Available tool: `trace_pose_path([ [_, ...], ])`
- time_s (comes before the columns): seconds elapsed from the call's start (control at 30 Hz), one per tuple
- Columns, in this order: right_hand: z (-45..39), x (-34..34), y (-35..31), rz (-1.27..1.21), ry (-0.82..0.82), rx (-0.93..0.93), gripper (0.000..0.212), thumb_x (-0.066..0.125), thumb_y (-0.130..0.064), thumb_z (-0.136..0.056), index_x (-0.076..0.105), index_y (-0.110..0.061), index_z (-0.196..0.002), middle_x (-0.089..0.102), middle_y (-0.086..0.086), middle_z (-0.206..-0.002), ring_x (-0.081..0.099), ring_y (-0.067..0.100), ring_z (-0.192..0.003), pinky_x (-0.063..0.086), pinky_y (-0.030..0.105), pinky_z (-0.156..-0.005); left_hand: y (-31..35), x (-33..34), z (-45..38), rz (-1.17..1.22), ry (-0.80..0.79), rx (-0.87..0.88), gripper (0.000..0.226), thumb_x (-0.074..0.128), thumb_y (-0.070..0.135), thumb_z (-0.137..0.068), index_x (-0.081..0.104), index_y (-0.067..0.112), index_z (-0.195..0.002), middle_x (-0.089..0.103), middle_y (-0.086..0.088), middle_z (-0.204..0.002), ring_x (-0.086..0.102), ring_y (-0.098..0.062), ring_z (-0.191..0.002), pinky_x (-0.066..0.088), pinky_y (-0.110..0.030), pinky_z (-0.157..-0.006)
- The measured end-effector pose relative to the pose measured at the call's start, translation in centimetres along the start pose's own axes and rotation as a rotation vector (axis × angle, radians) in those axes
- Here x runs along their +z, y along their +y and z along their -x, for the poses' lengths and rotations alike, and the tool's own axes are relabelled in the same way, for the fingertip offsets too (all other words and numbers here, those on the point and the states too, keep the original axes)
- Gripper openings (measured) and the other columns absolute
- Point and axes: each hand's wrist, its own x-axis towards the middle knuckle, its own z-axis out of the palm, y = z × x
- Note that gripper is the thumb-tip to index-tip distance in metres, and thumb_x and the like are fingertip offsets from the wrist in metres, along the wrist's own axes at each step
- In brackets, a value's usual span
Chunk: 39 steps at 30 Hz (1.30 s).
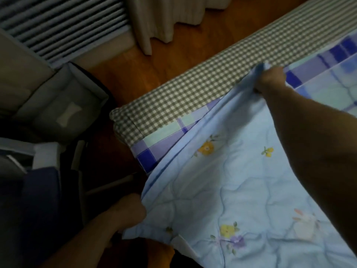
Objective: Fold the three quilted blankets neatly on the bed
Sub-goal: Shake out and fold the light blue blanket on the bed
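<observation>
floral blanket held taut along one edge

the light blue floral quilted blanket (241, 190) is spread over the near part of the bed, one edge lifted and stretched between both hands. its surface is printed with yellow and purple flowers and stitched in wavy quilting lines. the far corner of that edge is gripped by the right hand (270, 79), fingers curled tight round bunched fabric. the near corner is held by the left hand (128, 209), fingers closed round the edge just off the side of the bed. beneath it a blue checked blanket (309, 74) is seen, lying flat, its border showing beside the lifted edge. both lie on a bed covered with a green gingham sheet (193, 89), exposed as a strip along the far side. beyond the bed a wooden floor (173, 55) is visible, with a pale curtain (154, 22) hanging to it. an open grey box (63, 105) is set on the floor at left, near the bed corner. the rest of the left side is too dark to tell.
</observation>
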Motion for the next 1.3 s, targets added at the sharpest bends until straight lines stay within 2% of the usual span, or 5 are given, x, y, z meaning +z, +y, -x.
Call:
trace_pose_path([
  [0.33, 14.6, 3.9, 3.5, -0.408, 0.098, -0.106, 0.043, 0.051, -0.02, -0.092, 0.054, -0.004, -0.132, 0.06, 0.014, -0.13, 0.057, 0.026, -0.117, 0.041, 0.033, -0.102, 0.0, -1.1, 4.0, 0.282, 0.031, 0.024, 0.031, 0.05, 0.019, -0.085, 0.065, 0.015, -0.111, 0.068, -0.006, -0.104, 0.065, -0.023, -0.094, 0.056, -0.033, -0.077],
  [0.67, 57.9, 8.0, 16.6, -0.846, 0.017, 0.947, 0.013, 0.06, -0.014, -0.092, 0.063, -0.012, -0.079, 0.067, 0.012, -0.08, 0.065, 0.02, -0.067, 0.052, 0.035, -0.065, 3.9, 0.2, 15.7, 0.679, 0.214, 0.366, 0.028, 0.04, -0.001, -0.091, 0.064, 0.001, -0.105, 0.068, -0.024, -0.103, 0.062, -0.032, -0.071, 0.048, -0.026, -0.048],
  [0.9, 60.4, 3.1, 16.1, -2.007, 0.348, 1.054, 0.026, 0.054, -0.037, -0.099, 0.053, -0.011, -0.101, 0.057, 0.011, -0.101, 0.059, 0.031, -0.097, 0.048, 0.05, -0.098, 8.1, -3.7, 24.5, 0.815, 0.093, 0.732, 0.042, 0.037, -0.002, -0.099, 0.055, 0.029, -0.122, 0.063, -0.005, -0.108, 0.058, -0.021, -0.074, 0.043, -0.026, -0.051],
  [1.13, 59.2, 1.5, 18.4, -1.977, 0.341, 1.236, 0.029, 0.056, -0.033, -0.097, 0.05, -0.018, -0.073, 0.048, -0.001, -0.041, 0.047, 0.01, -0.034, 0.041, 0.017, -0.036, 11.0, -6.1, 26.8, 0.963, 0.005, 0.641, 0.025, 0.046, 0.008, -0.1, 0.068, 0.02, -0.105, 0.07, -0.005, -0.107, 0.068, -0.019, -0.094, 0.058, -0.026, -0.066],
  [1.3, 58.3, 1.8, 18.2, -2.023, 0.334, 1.264, 0.021, 0.064, -0.036, -0.093, 0.057, -0.019, -0.085, 0.057, 0.004, -0.083, 0.054, 0.02, -0.074, 0.049, 0.037, -0.077, 11.3, -6.0, 27.0, 1.068, -0.026, 0.581, 0.038, 0.053, 0.013, -0.1, 0.081, 0.018, -0.075, 0.075, -0.008, -0.091, 0.067, -0.025, -0.096, 0.062, -0.03, -0.068],
])
